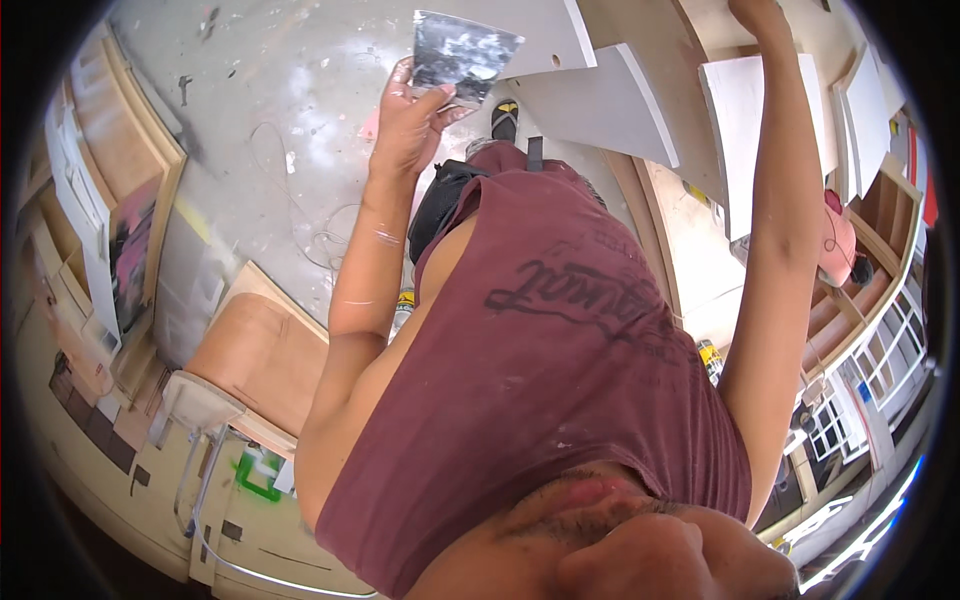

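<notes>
My left hand (pixel 415 125) is closed on the lower edge of a flat square plate (pixel 462 58). The plate's face is smeared dark grey and white, and its exact kind does not show. White marks speckle the fingers and forearm. My right arm reaches far forward, and the right hand (pixel 760 18) is cut off by the top edge of the head view. Its fingers are mostly out of sight, so any thing in them is hidden. Below that hand, beside the forearm, stands a white panel (pixel 735 120).
Large pale grey boards (pixel 600 105) stand ahead of me. Wooden cabinet parts (pixel 115 130) and a brown curved panel (pixel 262 345) are at the left. A thin cable (pixel 290 190) lies on the stained floor (pixel 300 90). White lattice frames (pixel 890 345) lean at the right.
</notes>
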Available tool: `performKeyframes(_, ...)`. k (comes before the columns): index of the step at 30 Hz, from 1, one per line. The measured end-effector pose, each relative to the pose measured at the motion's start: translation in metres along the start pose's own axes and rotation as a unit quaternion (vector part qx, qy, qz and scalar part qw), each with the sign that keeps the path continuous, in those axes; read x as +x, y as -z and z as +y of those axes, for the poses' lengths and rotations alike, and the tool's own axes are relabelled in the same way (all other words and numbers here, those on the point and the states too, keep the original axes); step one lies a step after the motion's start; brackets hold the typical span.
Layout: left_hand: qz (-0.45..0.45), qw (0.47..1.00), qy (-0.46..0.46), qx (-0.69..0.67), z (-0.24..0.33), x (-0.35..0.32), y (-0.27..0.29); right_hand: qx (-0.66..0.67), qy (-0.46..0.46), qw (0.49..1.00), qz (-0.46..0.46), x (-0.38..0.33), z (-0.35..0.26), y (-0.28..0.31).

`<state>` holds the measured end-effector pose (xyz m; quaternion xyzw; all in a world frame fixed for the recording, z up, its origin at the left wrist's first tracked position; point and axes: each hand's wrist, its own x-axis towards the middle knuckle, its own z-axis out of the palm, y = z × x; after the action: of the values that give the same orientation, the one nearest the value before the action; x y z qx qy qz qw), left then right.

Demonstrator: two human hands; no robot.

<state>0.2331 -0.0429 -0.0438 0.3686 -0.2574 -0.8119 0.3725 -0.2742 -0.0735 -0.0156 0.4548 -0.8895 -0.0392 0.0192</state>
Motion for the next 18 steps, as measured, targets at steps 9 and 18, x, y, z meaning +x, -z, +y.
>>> performKeyframes(9, -0.005, 0.999, 0.023, -0.034, 0.004, -0.027, -0.015, -0.014, -0.092, 0.995, 0.031, -0.003, -0.012, 0.049)
performKeyframes(18, -0.035, 0.998, 0.025, -0.033, 0.005, -0.042, -0.044, 0.701, -0.039, 0.708, -0.073, -0.099, -0.027, 0.098)
